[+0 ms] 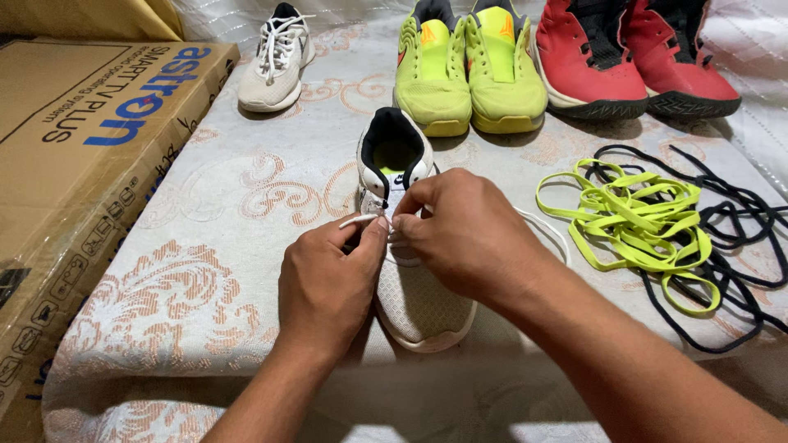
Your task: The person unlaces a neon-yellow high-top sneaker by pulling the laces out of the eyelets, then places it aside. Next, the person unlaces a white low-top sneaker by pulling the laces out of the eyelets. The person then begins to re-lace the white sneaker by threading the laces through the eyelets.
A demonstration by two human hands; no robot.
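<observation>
The head view shows a bench (246,205) with patterned cloth, a flat cardboard box (74,164) at its left edge. A white shoe (410,287) lies in the middle, directly under both hands. The right hand (460,238) and left hand (328,287) each have the grip closed, pinching the white lace (357,220) above the shoe's tongue

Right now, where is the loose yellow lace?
In the head view the yellow lace lies in a heap on the patterned cloth, right of the right hand, tangled with the black lace and in front of the red shoes.
</observation>
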